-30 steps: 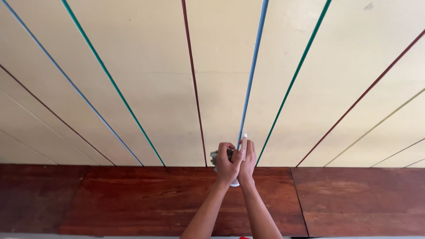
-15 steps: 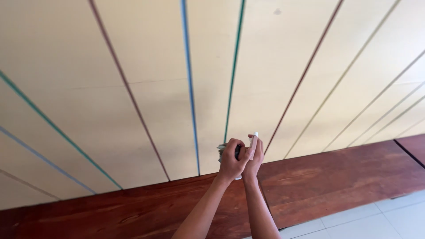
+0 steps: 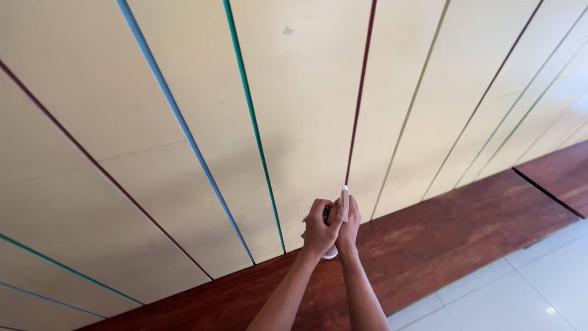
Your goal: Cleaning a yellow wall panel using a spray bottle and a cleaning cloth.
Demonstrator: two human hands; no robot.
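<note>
Left hand (image 3: 320,230) and right hand (image 3: 349,224) both clasp a small white bottle (image 3: 344,202), wall (image 3: 294,122) at 12 o'clock.

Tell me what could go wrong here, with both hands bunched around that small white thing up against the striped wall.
1. Both hands, left hand and right hand, crowd one small white object; most of it is hidden, so the grip may be less secure than it looks, and it could drop onto the wooden skirting or the white floor tiles.
2. The object sits close to the cream wall by the dark red stripe; a slip might mark the surface.
</note>
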